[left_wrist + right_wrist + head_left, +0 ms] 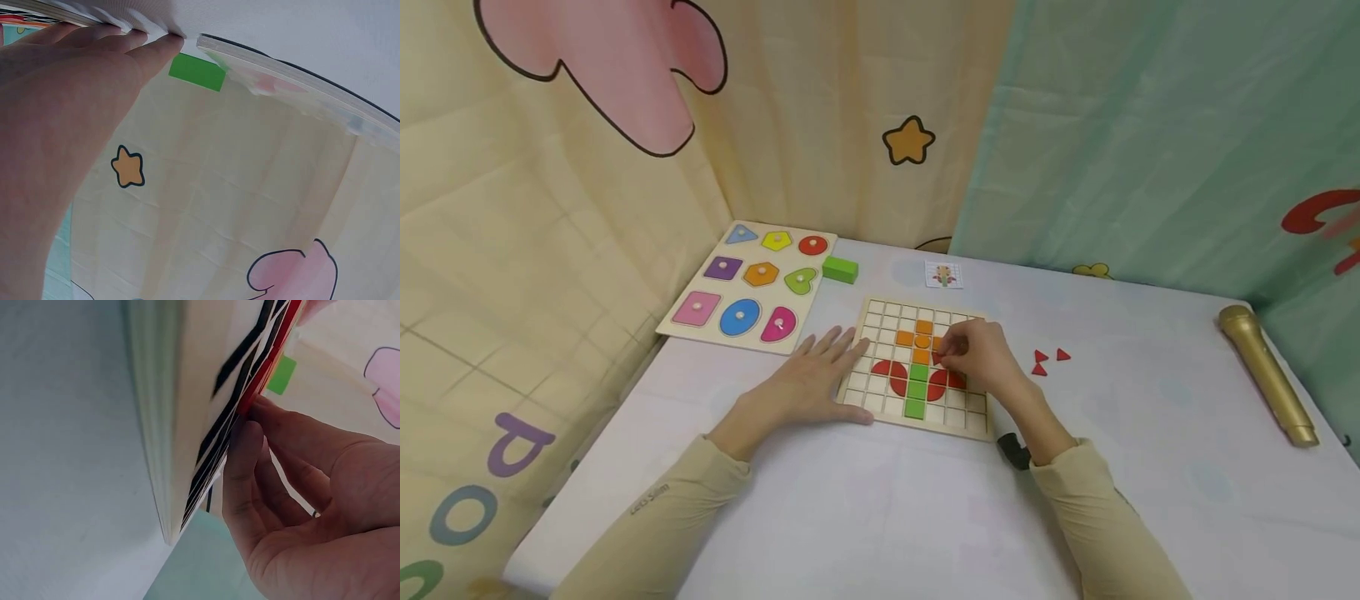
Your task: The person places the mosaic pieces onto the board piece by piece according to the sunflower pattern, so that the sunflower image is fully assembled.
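A wooden grid board (951, 415) lies on the table with a figure of flat pieces in it: orange pieces (922, 341) at the top, a column of green squares (916, 390) below, and red rounded pieces (898, 380) at both sides. My left hand (801, 379) rests with fingers spread along the board's left edge, thumb by its near corner. Over the board's right part, my right hand (983, 354) pinches a small red piece (936, 358) between thumb and index finger, close beside the orange pieces. The fingertips cover most of that piece.
Several red triangles (1039, 369) lie right of the board. Behind it is a small picture card (943, 275). A shape puzzle (715, 327) with knobbed pieces and a green block (840, 270) stand at the back left. A gold microphone (1266, 375) lies far right.
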Demonstrator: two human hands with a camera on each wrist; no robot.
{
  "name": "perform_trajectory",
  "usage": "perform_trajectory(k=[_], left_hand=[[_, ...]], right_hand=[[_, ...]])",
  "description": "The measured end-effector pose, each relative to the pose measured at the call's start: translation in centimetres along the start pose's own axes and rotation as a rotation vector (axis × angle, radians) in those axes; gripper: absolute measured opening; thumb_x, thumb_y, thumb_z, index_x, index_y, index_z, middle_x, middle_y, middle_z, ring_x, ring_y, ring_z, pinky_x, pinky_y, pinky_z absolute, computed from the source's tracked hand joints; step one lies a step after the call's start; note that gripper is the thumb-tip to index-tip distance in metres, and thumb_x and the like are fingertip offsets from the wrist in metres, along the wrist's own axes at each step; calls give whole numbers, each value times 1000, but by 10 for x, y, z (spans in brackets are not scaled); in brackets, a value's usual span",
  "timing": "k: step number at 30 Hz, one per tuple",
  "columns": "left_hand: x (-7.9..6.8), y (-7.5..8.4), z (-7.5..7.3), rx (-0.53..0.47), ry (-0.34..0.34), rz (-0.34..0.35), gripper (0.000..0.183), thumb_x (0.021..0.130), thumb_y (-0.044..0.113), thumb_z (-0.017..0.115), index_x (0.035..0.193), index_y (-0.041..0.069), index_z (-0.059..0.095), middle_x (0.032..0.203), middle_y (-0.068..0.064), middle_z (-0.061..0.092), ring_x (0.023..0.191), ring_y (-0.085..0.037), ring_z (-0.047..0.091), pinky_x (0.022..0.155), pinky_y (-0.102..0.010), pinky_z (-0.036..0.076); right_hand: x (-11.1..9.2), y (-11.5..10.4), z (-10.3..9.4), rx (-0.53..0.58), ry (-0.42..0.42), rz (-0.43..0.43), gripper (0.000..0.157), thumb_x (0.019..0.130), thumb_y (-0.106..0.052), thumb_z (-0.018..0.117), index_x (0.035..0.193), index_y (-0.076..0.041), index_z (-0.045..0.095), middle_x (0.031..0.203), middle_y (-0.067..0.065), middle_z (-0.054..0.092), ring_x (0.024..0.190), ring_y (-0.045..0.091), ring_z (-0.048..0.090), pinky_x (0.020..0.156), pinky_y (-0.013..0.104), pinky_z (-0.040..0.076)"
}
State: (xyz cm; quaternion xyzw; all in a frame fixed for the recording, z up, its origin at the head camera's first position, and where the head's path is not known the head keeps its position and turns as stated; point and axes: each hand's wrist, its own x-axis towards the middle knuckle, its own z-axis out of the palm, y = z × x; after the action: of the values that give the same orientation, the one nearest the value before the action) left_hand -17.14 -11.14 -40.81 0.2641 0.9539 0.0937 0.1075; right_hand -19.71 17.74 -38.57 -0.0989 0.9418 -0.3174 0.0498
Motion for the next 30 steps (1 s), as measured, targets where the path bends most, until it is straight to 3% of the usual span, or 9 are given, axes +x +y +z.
perform_trajectory(k=[4,8,14,17,20,25,30], left_hand=[[-2,0,-2,0,1,-11,118,83,80,67,171,22,14,179,-7,10,166,-33,3,132,-59,9],[-2,0,-2,0,6,-14,118,83,80,67,171,21,15,179,-8,10,166,-33,3,132,-60,9],[-1,-3,1,4,16,-10,118,83,81,66,171,21,15,179,-8,10,166,-33,3,132,-59,10],[-2,-3,1,2,13,-10,118,83,81,67,171,21,16,179,-8,11,166,-33,3,132,-59,10],[-2,-3,1,-1,9,-10,118,83,81,67,171,21,16,179,-8,11,166,-33,4,132,-59,10],[-2,-4,1,0,7,-7,118,83,81,66,171,21,15,179,-8,10,166,-33,3,132,-59,10],[-1,-2,0,4,7,-2,118,83,81,66,171,21,15,179,-8,10,166,-33,3,132,-59,9]], right_hand=[[1,-1,-7,-13,4,-13,7,93,-8,81,99,-7,78,93,6,75,86,23,64,82,33,59],[-1,4,-30,-20,28,12,10,94,-10,80,102,-5,78,95,10,73,90,27,63,78,33,56],[-10,38,-79,-70,63,103,19,94,-12,79,109,-1,77,100,15,74,90,29,67,70,32,55],[-14,58,-93,-89,38,171,22,94,-15,79,109,1,76,98,15,74,87,29,67,67,30,54],[-15,72,-96,-129,0,219,22,92,-15,81,105,2,76,95,15,73,88,30,63,71,33,53],[-14,81,-91,-183,-3,215,20,86,-11,86,97,3,77,89,15,73,89,31,60,74,36,52],[-14,84,-88,-147,4,237,21,86,-9,87,97,4,74,86,15,71,86,29,59,69,33,49]])
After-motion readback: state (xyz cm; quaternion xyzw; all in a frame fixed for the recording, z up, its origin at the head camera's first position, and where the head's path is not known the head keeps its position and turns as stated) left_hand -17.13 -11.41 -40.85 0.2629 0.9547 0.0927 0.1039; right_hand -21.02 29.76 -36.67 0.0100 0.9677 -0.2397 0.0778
